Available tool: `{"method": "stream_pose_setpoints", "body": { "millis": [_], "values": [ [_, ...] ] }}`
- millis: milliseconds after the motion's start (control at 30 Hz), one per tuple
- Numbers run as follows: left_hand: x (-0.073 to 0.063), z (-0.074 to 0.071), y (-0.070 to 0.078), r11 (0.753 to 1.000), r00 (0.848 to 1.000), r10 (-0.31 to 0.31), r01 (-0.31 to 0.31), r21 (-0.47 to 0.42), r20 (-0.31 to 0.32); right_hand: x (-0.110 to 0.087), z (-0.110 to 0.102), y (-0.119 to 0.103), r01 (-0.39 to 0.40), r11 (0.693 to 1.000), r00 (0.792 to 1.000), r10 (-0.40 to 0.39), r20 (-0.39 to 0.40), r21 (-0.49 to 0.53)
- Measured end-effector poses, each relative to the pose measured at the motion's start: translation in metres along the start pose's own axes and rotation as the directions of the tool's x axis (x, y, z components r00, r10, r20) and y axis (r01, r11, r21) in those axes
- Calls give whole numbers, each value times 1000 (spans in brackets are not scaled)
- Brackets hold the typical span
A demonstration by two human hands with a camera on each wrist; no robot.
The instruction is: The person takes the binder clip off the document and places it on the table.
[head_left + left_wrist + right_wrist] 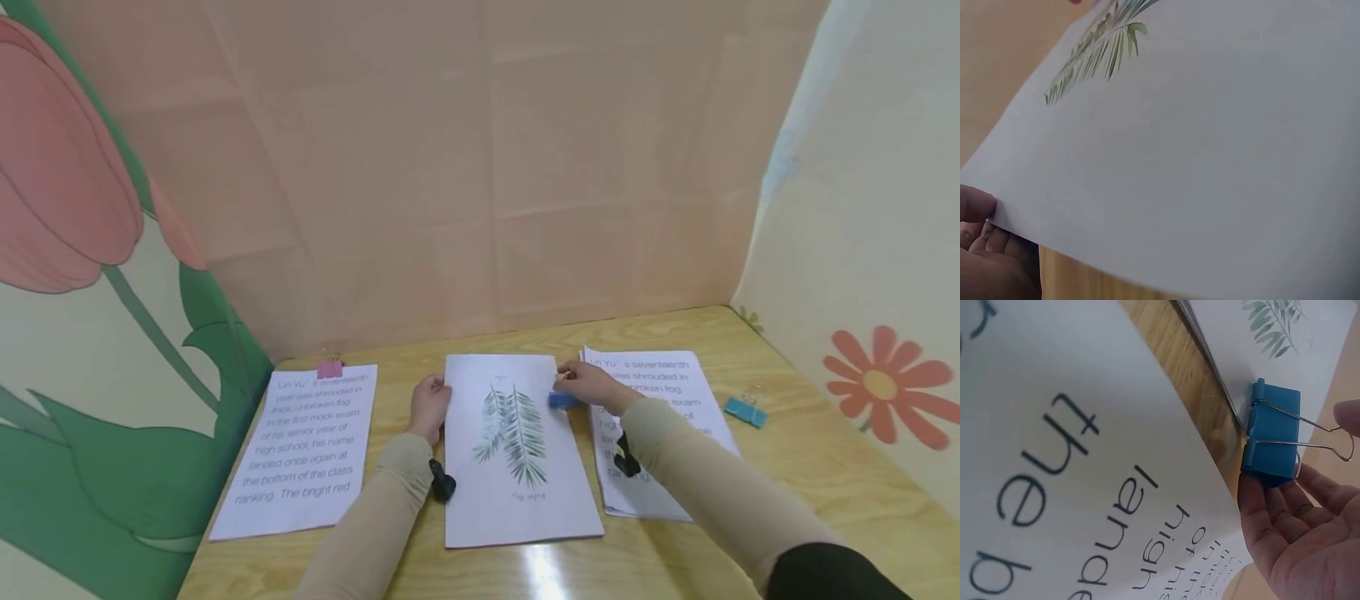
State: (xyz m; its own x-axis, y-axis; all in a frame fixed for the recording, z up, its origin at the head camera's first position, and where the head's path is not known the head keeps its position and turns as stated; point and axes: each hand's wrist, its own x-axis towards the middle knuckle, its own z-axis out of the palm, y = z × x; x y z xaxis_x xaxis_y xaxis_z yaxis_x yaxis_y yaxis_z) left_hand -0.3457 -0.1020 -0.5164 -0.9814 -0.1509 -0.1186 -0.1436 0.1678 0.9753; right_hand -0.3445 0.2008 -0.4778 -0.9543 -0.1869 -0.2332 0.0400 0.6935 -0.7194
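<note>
A stack of white paper (pixel 517 442) with printed palm leaves on top lies at the middle of the table. My left hand (pixel 429 408) holds its left edge; in the left wrist view the thumb (pixel 977 204) lies over the sheet and the fingers are beneath. At the right edge my right hand (pixel 596 386) holds a blue binder clip (pixel 1279 428). Its fingers are under the clip and the thumb is at the wire handles, which fold back over the clip's body. Whether the clip's mouth is around the paper I cannot tell.
To the left lies a printed text stack (pixel 300 450) with a pink binder clip (pixel 330 369) at its top edge. Another text stack (pixel 652 492) lies partly under my right forearm. Further right, a light-blue binder clip (pixel 746 412) lies on the wooden table (pixel 810 483).
</note>
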Motion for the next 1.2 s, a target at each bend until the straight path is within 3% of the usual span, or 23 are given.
{"method": "stream_pose_setpoints", "body": {
  "millis": [333, 600, 800, 1200],
  "values": [
    [-3, -2, 1, 1000, 1000, -19, 19, -5, 8, 3, 4, 5, -14, 999, 1000, 14, 6, -32],
    [-2, -2, 0, 995, 994, -90, 93, -38, 62, 3, 6, 5, -24, 999, 1000, 24, 4, -43],
    [-2, -2, 2, 993, 993, -105, 108, -48, 56, 2, 7, 2, -41, 998, 999, 42, 10, -40],
    [-7, -13, 7, 999, 999, -34, 35, -40, 34, 5, 10, 3, -36, 999, 999, 36, -26, -25]
  ]
}}
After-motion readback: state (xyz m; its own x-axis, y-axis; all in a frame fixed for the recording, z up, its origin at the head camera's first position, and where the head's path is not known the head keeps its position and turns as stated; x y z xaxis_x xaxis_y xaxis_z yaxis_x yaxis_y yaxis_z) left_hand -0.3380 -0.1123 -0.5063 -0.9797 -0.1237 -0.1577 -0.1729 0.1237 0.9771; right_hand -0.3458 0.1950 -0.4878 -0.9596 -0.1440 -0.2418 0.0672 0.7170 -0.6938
